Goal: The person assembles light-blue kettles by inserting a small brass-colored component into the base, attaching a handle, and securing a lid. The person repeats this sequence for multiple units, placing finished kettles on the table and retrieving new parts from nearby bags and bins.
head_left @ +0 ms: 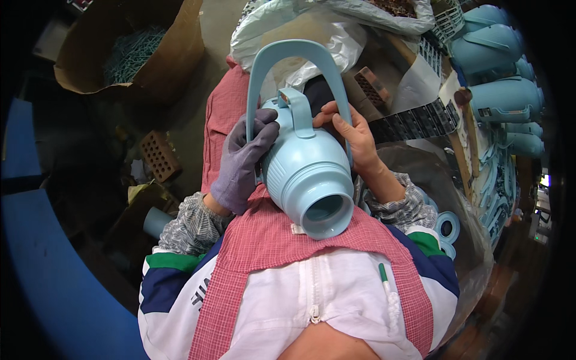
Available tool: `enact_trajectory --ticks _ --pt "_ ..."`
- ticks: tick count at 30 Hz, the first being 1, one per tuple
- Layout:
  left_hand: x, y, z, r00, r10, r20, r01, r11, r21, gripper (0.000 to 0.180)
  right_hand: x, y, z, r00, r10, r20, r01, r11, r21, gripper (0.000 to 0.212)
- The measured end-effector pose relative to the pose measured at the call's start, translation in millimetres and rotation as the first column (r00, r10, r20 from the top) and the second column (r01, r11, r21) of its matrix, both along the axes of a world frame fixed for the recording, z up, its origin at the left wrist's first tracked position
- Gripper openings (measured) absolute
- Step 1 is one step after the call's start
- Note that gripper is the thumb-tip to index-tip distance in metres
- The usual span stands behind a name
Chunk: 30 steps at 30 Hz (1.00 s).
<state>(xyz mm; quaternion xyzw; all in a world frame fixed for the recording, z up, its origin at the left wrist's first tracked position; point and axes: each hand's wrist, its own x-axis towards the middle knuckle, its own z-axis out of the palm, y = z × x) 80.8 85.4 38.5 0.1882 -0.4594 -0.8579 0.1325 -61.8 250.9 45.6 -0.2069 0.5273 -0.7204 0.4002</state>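
Observation:
A light blue plastic thermos jug body [309, 168] rests across my lap, its open round mouth tilted toward me. Its long carrying handle [294, 47] arches up on the far side, and a smaller fixed grip [298, 111] stands on the jug's upper side. My left hand [243, 157], in a grey-purple glove, is closed around the left arm of the carrying handle and presses against the jug. My bare right hand [354, 137] pinches the right arm of that handle, thumb on the near face and fingers behind it. Some of its fingertips are hidden there.
A large brown carton [180, 54] with thin light blue strips stands far left. Perforated bricks [159, 157] lie on the floor. Several blue jug bodies [489, 48] are stacked at far right, above a pile of blue handles [495, 186]. A plastic bag [477, 264] with blue rings sits right.

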Motion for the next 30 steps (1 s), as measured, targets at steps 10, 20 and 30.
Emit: enact_trajectory --ticks 10,20,30 --pt "-24 -27 24 0.907 0.067 -0.416 -0.367 0.609 -0.703 0.026 8 -26 -3 0.916 -0.23 -0.329 0.103 0.927 -0.362 0.05" --pt "-46 -65 106 0.861 0.392 -0.323 -0.481 0.833 -0.272 0.027 -75 -47 59 0.692 0.037 -0.721 -0.092 0.995 -0.037 0.013" --pt "-46 -9 100 0.07 -0.885 -0.46 0.373 0.451 -0.811 0.013 -202 237 177 0.411 -0.715 -0.565 0.606 0.678 -0.416 0.023"
